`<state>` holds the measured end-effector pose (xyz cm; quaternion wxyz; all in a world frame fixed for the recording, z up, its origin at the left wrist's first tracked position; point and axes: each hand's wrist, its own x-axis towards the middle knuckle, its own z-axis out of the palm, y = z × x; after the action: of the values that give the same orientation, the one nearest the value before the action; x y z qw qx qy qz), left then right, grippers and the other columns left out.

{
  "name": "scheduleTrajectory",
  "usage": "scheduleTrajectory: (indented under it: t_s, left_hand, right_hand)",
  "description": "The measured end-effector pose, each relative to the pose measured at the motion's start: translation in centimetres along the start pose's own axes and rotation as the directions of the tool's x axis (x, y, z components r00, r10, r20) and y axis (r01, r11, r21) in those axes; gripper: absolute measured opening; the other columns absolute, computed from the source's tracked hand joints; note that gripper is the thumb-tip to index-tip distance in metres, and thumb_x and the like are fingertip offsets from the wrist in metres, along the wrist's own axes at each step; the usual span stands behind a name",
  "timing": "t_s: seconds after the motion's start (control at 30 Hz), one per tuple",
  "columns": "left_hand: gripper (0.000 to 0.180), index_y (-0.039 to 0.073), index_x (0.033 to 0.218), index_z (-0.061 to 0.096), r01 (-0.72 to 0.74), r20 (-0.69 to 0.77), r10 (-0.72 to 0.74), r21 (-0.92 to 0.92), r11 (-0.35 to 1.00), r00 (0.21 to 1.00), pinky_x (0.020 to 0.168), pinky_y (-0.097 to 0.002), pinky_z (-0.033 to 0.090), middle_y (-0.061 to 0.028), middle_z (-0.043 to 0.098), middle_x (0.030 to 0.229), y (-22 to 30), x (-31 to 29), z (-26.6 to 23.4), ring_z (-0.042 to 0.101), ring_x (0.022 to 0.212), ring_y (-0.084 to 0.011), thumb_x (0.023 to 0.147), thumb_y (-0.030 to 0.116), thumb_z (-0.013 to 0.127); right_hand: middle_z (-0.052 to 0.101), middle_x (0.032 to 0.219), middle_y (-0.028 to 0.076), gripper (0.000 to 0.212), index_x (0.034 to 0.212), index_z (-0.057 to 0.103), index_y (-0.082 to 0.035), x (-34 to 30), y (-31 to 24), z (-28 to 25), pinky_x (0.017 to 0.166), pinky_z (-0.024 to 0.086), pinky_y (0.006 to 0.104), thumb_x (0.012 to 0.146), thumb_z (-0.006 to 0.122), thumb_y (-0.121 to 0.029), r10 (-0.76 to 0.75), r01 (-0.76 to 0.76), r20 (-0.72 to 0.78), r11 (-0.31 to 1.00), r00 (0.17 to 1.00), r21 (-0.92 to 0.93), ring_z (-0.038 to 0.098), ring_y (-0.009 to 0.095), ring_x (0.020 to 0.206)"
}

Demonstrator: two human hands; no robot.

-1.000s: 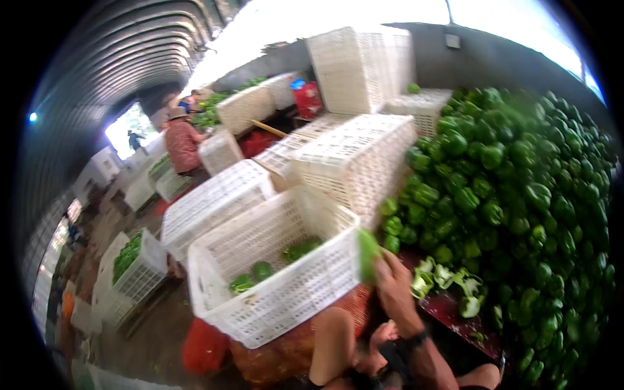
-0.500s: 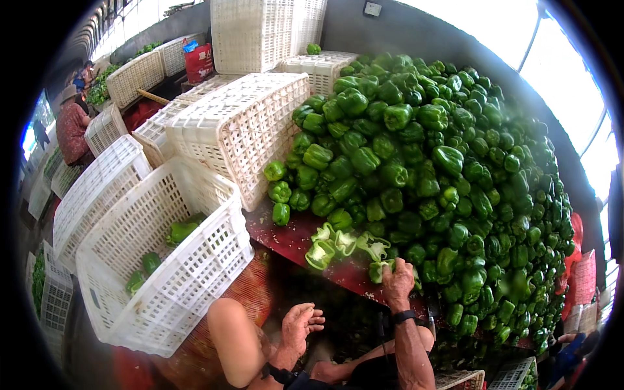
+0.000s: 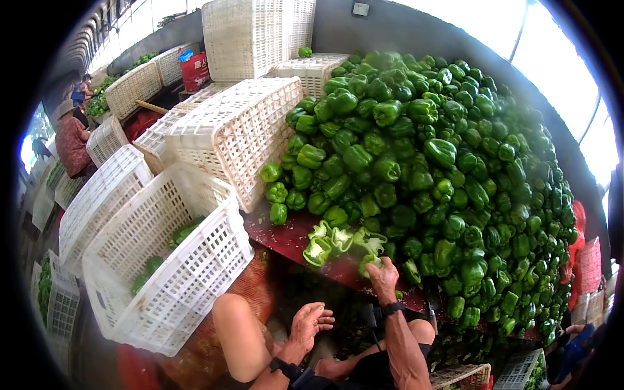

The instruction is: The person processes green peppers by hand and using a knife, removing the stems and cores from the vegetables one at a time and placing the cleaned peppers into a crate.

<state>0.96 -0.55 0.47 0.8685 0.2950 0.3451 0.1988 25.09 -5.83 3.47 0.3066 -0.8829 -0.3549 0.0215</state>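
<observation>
My right hand (image 3: pixel 383 278) is closed on a cut green bell pepper piece (image 3: pixel 369 264) at the near edge of the red board (image 3: pixel 296 252). Several opened pepper halves (image 3: pixel 340 239) lie just beyond it, their pale insides facing up. Another cut piece (image 3: pixel 411 272) rests to the right of that hand, against the big heap of whole green bell peppers (image 3: pixel 416 162). Lower down, between my knees, my left hand (image 3: pixel 311 328) is held up with its fingers spread and nothing in it.
At my left a tilted white plastic crate (image 3: pixel 188 273) holds a few peppers. More white crates (image 3: pixel 234 133) are stacked behind it. A dark wall (image 3: pixel 416 29) backs the heap. One person in a patterned top (image 3: pixel 71 140) is at the far left.
My right hand has shifted a little left with the pepper piece, and a cut piece to its right now shows. My left hand stays open, slightly further right in view.
</observation>
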Motion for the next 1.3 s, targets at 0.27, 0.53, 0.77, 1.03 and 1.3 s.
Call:
scheduleTrajectory:
  t_s: [0.27, 0.53, 0.77, 1.03, 1.3]
  left_hand:
    - [0.049, 0.002, 0.138, 0.048, -0.633, 0.193, 0.624, 0.454, 0.627, 0.757, 0.095, -0.0358, 0.05, -0.0185, 0.049, 0.14, 1.1, -1.1, 3.6, 0.053, 0.123, -0.0238, 0.095, 0.023, 0.059]
    - [0.031, 0.003, 0.11, 0.06, -0.146, 0.016, 0.152, -0.195, 0.97, 0.988, 0.079, -0.0356, 0.055, -0.0117, 0.063, 0.104, 1.7, 0.0, 1.8, 0.065, 0.092, -0.021, 0.099, 0.031, 0.053]
    - [0.037, 0.004, 0.102, 0.062, 0.213, 0.071, -0.204, -0.154, 0.965, 0.976, 0.062, -0.0323, 0.055, -0.0083, 0.067, 0.087, 2.6, -0.6, 2.1, 0.066, 0.073, -0.0203, 0.098, 0.04, 0.053]
    - [0.039, 0.006, 0.097, 0.066, 0.395, 0.216, -0.385, -0.005, 0.919, 0.897, 0.062, -0.0306, 0.054, -0.005, 0.067, 0.085, 1.4, 0.0, 1.4, 0.065, 0.072, -0.017, 0.099, 0.043, 0.052]
    - [0.022, 0.008, 0.1, 0.064, 0.103, 0.18, -0.144, 0.218, 0.971, 0.973, 0.073, -0.025, 0.048, 0.0004, 0.062, 0.093, 2.0, -0.8, 2.0, 0.059, 0.084, -0.0106, 0.099, 0.027, 0.054]
  right_hand:
    - [0.064, 0.097, 0.01, 0.03, 0.107, 0.062, 0.001, -10.0, -8.6, -4.2, 0.054, 0.051, 0.028, 0.092, 0.059, -0.025, 0.053, -0.638, 0.679, 0.404, 0.732, 0.656, 0.065, 0.016, 0.071]
    - [0.066, 0.097, 0.015, 0.035, 0.111, 0.062, -0.001, -10.7, -7.8, -6.1, 0.064, 0.053, 0.0357, 0.081, 0.069, -0.018, -0.165, 0.037, 0.314, 0.926, 0.935, 0.375, 0.066, 0.024, 0.077]
    - [0.062, 0.103, 0.014, 0.055, 0.126, 0.057, -0.007, -10.1, -6.4, -6.7, 0.074, 0.055, 0.0429, 0.074, 0.071, -0.014, -0.468, 0.451, 0.346, 0.882, 0.813, 0.134, 0.063, 0.036, 0.09]
    - [0.06, 0.081, 0.011, 0.033, 0.1, 0.056, -0.003, -11.3, -5.7, -4.4, 0.06, 0.053, 0.0411, 0.07, 0.066, -0.013, -0.761, 0.749, 0.27, 0.64, 0.589, 0.17, 0.063, 0.031, 0.072]
    - [0.062, 0.08, 0.015, 0.022, 0.092, 0.053, -0.003, -13.0, -5.6, -3.3, 0.06, 0.049, 0.0479, 0.075, 0.064, -0.014, -0.659, 0.616, 0.215, 0.751, 0.721, 0.239, 0.062, 0.037, 0.071]
